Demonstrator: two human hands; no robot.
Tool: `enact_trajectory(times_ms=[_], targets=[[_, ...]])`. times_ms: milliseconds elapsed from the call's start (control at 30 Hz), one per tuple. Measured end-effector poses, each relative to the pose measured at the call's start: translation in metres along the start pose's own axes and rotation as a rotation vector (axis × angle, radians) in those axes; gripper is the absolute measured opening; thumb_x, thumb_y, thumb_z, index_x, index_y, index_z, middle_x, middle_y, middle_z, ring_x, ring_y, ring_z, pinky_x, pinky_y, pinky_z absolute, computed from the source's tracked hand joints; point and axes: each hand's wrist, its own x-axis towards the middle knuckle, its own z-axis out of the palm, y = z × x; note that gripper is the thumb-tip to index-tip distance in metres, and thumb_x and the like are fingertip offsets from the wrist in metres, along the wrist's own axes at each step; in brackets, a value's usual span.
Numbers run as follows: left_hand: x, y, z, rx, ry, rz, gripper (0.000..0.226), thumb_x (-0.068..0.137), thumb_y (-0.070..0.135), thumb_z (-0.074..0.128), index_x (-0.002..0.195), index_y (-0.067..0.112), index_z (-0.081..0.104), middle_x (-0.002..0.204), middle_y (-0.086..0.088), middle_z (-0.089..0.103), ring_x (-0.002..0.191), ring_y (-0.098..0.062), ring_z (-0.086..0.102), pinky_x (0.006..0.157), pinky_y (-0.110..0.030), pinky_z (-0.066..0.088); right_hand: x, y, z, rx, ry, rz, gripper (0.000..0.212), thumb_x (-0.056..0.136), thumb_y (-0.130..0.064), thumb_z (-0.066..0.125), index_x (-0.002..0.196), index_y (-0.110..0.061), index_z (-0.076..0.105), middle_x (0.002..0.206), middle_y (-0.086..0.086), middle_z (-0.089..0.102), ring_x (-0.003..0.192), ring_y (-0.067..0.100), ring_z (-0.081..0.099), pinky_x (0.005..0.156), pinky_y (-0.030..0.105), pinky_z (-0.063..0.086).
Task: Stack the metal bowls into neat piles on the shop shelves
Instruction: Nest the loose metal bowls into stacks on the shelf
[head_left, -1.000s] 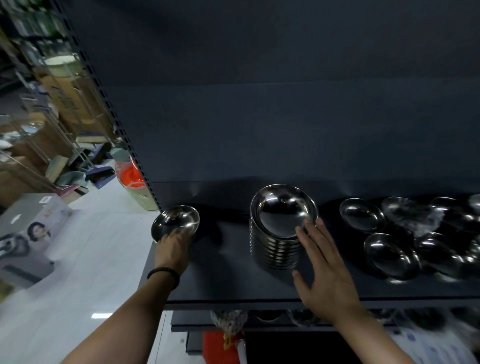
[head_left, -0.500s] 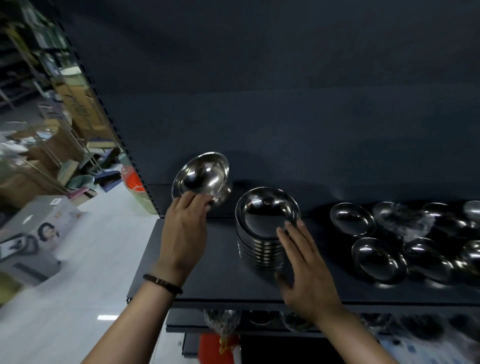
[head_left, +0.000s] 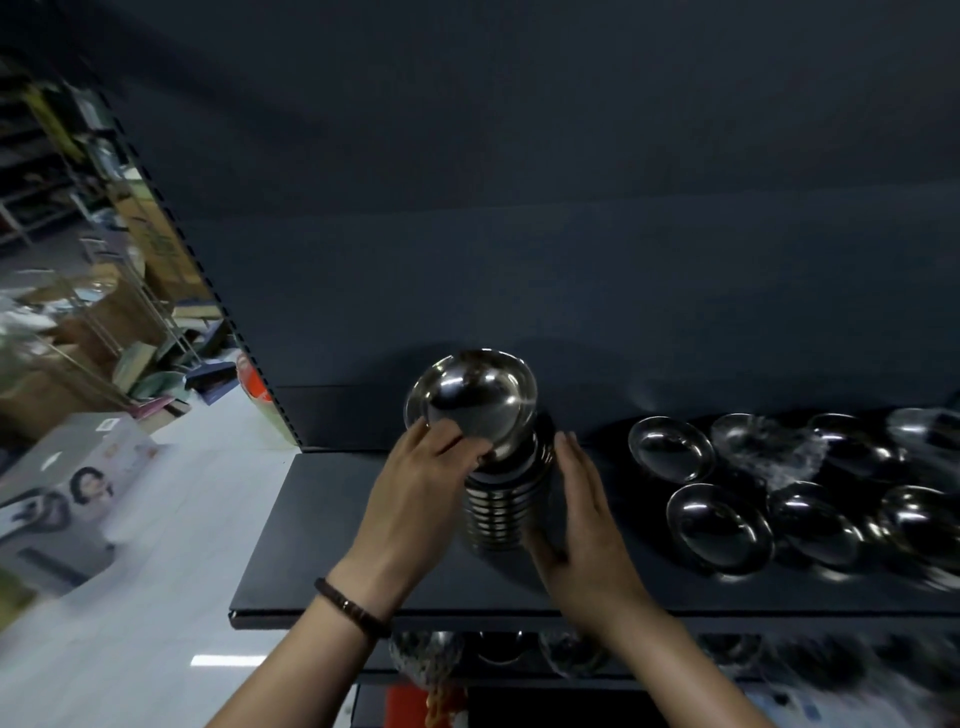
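Left grip (head_left: 415, 483) pinches bowl (head_left: 475, 402) by near rim; brought over from left of pile (head_left: 498, 512), it now tilts over the top. Right grip (head_left: 582, 525), fingers straight, flat along pile's right side. Seating looks due; loose bowls (head_left: 670, 449) remain right of pile.

Shop: dark display shelf (head_left: 363, 519), loose metal bowls (head_left: 717, 525), boxed goods (head_left: 67, 467) beside aisle.
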Motion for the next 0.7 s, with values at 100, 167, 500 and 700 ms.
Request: enact_trajectory(times_ms=[100, 167, 500, 700], targets=[[-0.002, 0.005, 0.009, -0.015, -0.026, 0.019, 0.030, 0.098, 0.012, 0.057, 0.119, 0.028, 0.071, 0.104, 0.005, 0.057, 0.099, -0.027, 0.057, 0.091, -0.042, 0.052, 0.004, -0.001, -0.002, -0.002, 0.005, 0.046, 0.101, 0.097, -0.022, 0.070, 0.165, -0.043, -0.001, 0.171, -0.025, -0.009, 0.152, -0.016, -0.007, 0.110, -0.003, 0.004], [-0.003, 0.008, 0.013, -0.004, -0.044, 0.022, 0.033, 0.096, 0.014, 0.053, 0.118, 0.029, 0.073, 0.101, 0.005, 0.058, 0.096, -0.026, 0.056, 0.094, -0.040, 0.051, 0.005, -0.002, -0.002, 0.014, -0.013, 0.066, 0.100, 0.097, -0.023, 0.070, 0.164, -0.047, 0.000, 0.171, -0.027, -0.007, 0.153, -0.014, -0.004, 0.114, 0.004, 0.007], [-0.013, -0.002, 0.029, -0.060, -0.056, 0.039, 0.023, 0.093, 0.017, 0.063, 0.111, 0.029, 0.072, 0.106, 0.005, 0.060, 0.097, -0.023, 0.059, 0.099, -0.040, 0.052, 0.003, 0.003, 0.006, 0.052, -0.008, 0.074, 0.091, 0.096, -0.028, 0.071, 0.164, -0.045, 0.012, 0.171, -0.021, 0.013, 0.156, -0.004, 0.014, 0.125, 0.027, 0.024], [-0.038, 0.015, 0.045, -0.533, 0.139, -0.564, 0.072, 0.089, 0.053, 0.074, 0.152, 0.032, 0.046, 0.160, -0.003, 0.036, 0.154, -0.018, 0.024, 0.123, -0.032, 0.026, 0.009, 0.015, 0.021, 0.378, 0.072, 0.278, 0.075, 0.091, -0.044, 0.075, 0.154, -0.049, 0.036, 0.148, -0.023, 0.056, 0.139, 0.000, 0.051, 0.117, 0.040, 0.043]])
